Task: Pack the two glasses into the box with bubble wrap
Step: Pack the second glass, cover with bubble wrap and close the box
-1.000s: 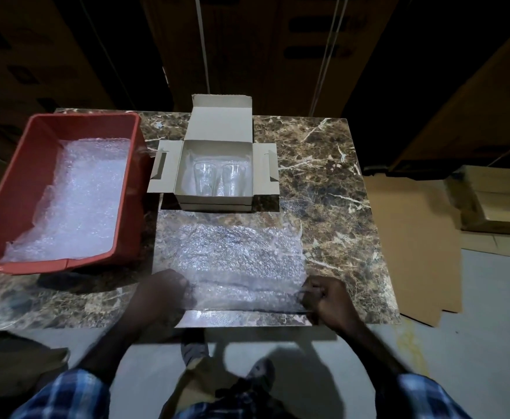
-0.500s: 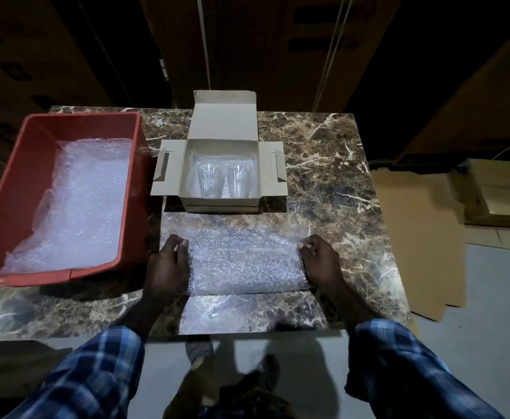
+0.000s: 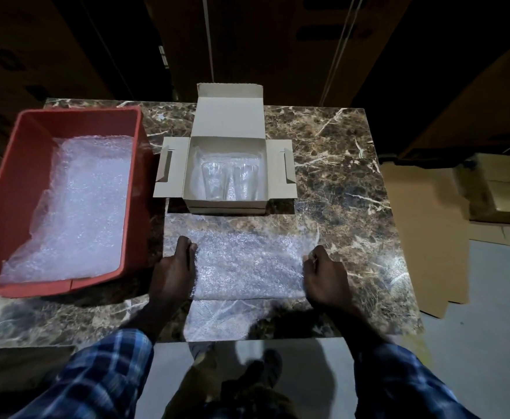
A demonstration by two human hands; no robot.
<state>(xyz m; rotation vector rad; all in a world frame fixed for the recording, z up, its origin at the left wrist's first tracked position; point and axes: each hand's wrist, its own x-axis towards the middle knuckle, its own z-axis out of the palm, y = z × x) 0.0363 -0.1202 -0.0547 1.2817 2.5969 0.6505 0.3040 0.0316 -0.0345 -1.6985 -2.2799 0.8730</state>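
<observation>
A glossy brown marble table [image 3: 338,164] is seen. On it, matt grey cardboard forms the box [image 3: 228,122]; clear glass tumblers [image 3: 229,179] lie inside. Beside the box, crinkled translucent bubble wrap [image 3: 247,261] and a smooth red plastic bin [image 3: 15,164] are found.

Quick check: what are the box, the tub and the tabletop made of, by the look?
Box: plain matte cardboard, with folded flaps and slots. Tub: red plastic, probably, smooth moulded walls. Tabletop: glossy brown, veined like marble; real stone or laminate, cannot tell.
</observation>
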